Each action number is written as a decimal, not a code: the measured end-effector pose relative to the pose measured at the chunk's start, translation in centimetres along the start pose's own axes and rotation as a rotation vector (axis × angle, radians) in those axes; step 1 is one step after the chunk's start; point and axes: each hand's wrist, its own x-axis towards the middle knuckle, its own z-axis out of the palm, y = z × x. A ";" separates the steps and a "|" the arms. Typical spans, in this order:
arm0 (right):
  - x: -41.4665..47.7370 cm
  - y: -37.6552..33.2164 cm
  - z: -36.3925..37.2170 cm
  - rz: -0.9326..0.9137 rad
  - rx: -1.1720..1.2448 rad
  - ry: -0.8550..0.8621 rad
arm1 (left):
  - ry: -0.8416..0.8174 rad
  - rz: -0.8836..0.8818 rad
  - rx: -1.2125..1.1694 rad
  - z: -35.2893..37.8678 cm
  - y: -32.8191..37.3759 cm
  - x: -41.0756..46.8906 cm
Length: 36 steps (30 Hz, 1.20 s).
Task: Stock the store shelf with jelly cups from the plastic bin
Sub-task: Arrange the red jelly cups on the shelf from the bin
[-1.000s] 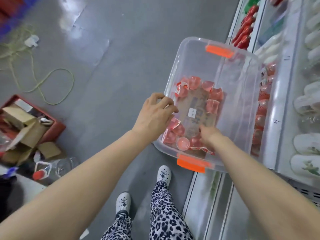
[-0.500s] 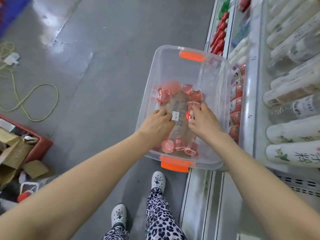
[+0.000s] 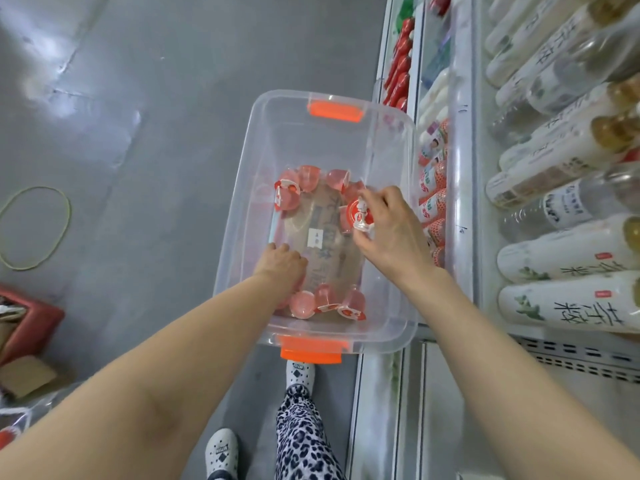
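R hand [image 3: 391, 237] holds one cup [image 3: 360, 213] over bin [image 3: 239, 202]; L hand [image 3: 281, 268] down inside.
R thumb & fingers pinch the cup, red lid up, above bin's right side, just beside shelf [image 3: 460, 174]. L hand at near-left of bin floor, fingers bent down by loose cups [image 3: 322, 301]; can't tell if it grips any. More cups at far end.

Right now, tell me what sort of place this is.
Probably a shop aisle. A shelf on the right holds rows of labelled bottles and red packets, and the right hand pinches a jelly cup over a bin holding more, as if restocking.
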 end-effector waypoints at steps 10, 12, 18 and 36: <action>-3.4 -1.9 -2.2 0.072 0.024 0.063 | 0.120 0.073 -0.078 -1.4 -0.7 -1.9; -4.7 -2.7 -3.0 0.095 0.017 0.100 | 0.175 0.058 -0.266 -2.7 -1.0 -3.7; -11.8 -6.5 -5.8 0.158 0.018 0.244 | 0.429 0.148 -0.568 -4.7 -1.5 -11.1; -47.3 -20.6 -12.8 0.569 -0.145 0.730 | 0.787 0.740 -0.635 -7.1 11.8 -35.0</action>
